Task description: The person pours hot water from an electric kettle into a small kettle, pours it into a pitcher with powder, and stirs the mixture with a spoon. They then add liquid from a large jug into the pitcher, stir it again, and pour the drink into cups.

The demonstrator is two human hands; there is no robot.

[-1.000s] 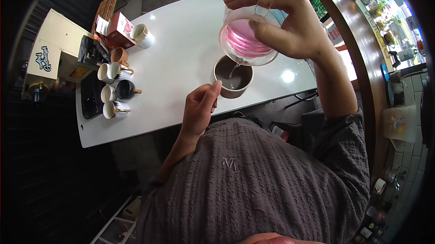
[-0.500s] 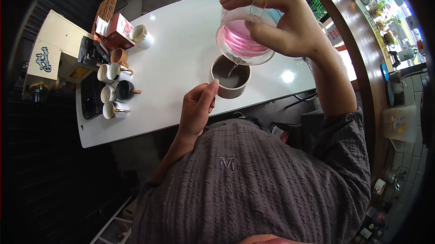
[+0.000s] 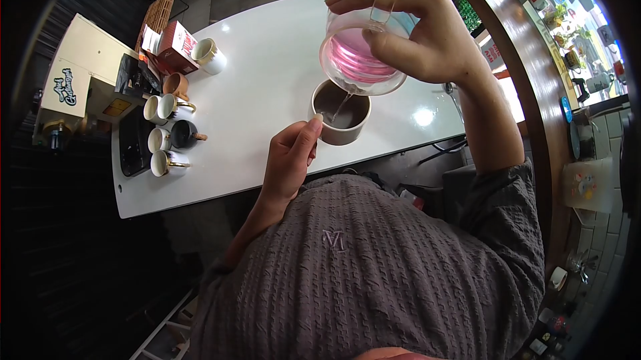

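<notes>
My right hand is wrapped round a clear glass jug with a pink and blue tint and a see-through handle. The jug is tilted, and a thin stream of clear liquid runs from its lip. Below it, the stream falls into a pale mug with a dark inside. My left hand grips the near left side of the mug with its thumb on top; the mug's handle is hidden by the fingers.
The white table bears several mugs at its left, beside a black tray. A red and white box stands behind them, near another pale mug. A wooden ledge runs along the right.
Liquid still runs from the tilted jug; the stream now lands slightly more to the left inside the mug. Both hands keep nearly the same place.
</notes>
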